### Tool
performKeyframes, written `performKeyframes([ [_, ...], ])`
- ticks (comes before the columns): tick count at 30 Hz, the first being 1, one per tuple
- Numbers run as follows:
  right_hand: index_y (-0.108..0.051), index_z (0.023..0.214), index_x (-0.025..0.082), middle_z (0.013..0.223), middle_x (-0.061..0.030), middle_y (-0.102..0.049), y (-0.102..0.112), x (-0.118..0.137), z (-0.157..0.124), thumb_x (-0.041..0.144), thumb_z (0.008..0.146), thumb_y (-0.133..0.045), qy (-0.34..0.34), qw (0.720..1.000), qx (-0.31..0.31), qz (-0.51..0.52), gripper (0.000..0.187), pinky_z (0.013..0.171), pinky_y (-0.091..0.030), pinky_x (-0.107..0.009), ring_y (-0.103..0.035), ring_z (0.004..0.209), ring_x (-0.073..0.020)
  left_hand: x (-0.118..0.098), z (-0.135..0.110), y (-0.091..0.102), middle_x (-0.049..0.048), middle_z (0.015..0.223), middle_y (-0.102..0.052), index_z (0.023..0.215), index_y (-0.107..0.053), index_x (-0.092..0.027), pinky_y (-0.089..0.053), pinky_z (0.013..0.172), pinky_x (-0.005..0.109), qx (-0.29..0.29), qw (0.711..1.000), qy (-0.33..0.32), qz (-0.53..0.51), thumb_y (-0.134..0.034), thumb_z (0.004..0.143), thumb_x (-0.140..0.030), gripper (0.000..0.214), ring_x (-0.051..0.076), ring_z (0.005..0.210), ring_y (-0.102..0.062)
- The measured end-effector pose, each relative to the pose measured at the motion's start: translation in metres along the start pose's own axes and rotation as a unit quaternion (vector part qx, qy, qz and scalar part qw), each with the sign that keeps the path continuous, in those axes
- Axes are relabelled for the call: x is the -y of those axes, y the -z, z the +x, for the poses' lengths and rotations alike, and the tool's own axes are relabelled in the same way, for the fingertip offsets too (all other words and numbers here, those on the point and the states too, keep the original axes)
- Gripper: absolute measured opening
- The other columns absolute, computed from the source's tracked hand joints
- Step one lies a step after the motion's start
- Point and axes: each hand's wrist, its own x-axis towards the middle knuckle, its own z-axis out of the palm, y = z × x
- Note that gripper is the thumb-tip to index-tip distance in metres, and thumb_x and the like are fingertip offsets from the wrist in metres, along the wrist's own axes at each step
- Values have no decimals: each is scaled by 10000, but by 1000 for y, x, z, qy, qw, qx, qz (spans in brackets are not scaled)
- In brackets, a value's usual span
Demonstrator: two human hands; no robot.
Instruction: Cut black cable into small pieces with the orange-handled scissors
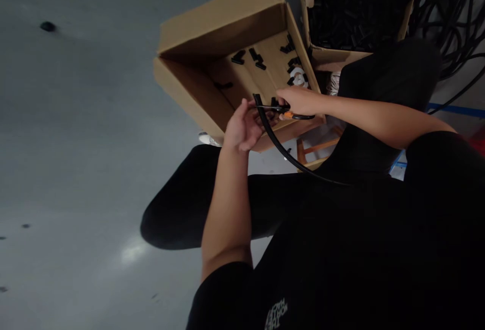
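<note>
My left hand (242,129) is closed around a black hose (273,138) near its upper end; the hose curves down and right across my lap. My right hand (297,100) grips scissors with black and orange handles (290,113), whose blades meet the hose close to its tip. Both hands work over the rim of an open cardboard box (178,80) that holds several short black hose pieces (254,57) and a white roll (299,76).
A second cardboard box (329,57) at the upper right is full of short black pieces. Black cables (450,11) lie tangled at the far right. A wooden stool leg (314,147) shows below the box. Grey floor (76,143) spreads to the left.
</note>
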Motion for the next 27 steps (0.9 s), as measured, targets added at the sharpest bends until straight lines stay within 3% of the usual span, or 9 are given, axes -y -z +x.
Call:
performKeyframes([
  [3, -713, 1147, 215, 1171, -93, -825, -1, -2, 1, 187, 991, -943, -15, 1000, -10, -8, 279, 957, -483, -361, -749, 1149, -294, 2, -2, -6, 26, 875, -778, 1041, -641, -231, -553, 583, 211, -14, 999, 7, 34, -931, 1105, -347, 319, 146, 668, -712],
  [6, -701, 1146, 226, 1163, -87, -809, -6, -6, 3, 185, 987, -938, -11, 1000, -12, -5, 289, 959, -497, -373, -733, 1138, -297, 8, -4, -15, -38, 755, -705, 973, -570, -238, -361, 491, 161, -45, 996, -31, 71, -950, 1052, -208, 390, 86, 540, -559],
  [11, -680, 1164, 233, 1184, -73, -786, -13, -7, 2, 236, 1002, -934, 27, 999, -32, 5, 302, 961, -489, -362, -714, 1155, -281, 8, -9, -24, -23, 757, -710, 927, -563, -238, -334, 487, 163, 4, 993, -51, 102, -1044, 1028, -321, 498, 85, 542, -552],
  [16, -690, 1127, 223, 1074, -52, -755, -4, -4, 3, 237, 1002, -923, 43, 999, -22, -11, 265, 924, -458, -363, -700, 1073, -266, -6, -16, -12, -5, 770, -688, 917, -634, -205, -296, 461, 142, 27, 997, -26, 70, -954, 1041, -264, 348, 66, 527, -477],
  [19, -671, 1130, 231, 1072, -42, -725, -2, -9, 5, 226, 982, -934, 87, 996, 0, -7, 302, 916, -458, -363, -663, 1039, -253, -11, -22, -2, 1, 772, -665, 947, -729, -171, -289, 450, 138, 94, 994, -12, 48, -1014, 933, -276, 303, 51, 510, -431],
  [23, -625, 1155, 243, 1176, -49, -677, -5, -14, 1, 194, 964, -924, 180, 984, -3, 7, 358, 949, -479, -365, -622, 1051, -243, -11, -28, 8, -9, 707, -600, 970, -808, -137, -268, 437, 147, 198, 979, 50, 24, -1114, 790, -383, 432, 39, 483, -363],
  [27, -626, 1166, 241, 1171, -54, -655, -1, -6, -9, 205, 985, -899, 198, 980, -3, 9, 329, 970, -491, -389, -613, 1048, -256, -8, -29, 17, -46, 621, -504, 909, -796, -150, -228, 411, 167, 239, 968, 77, -2, -1140, 761, -487, 504, 27, 441, -267],
])
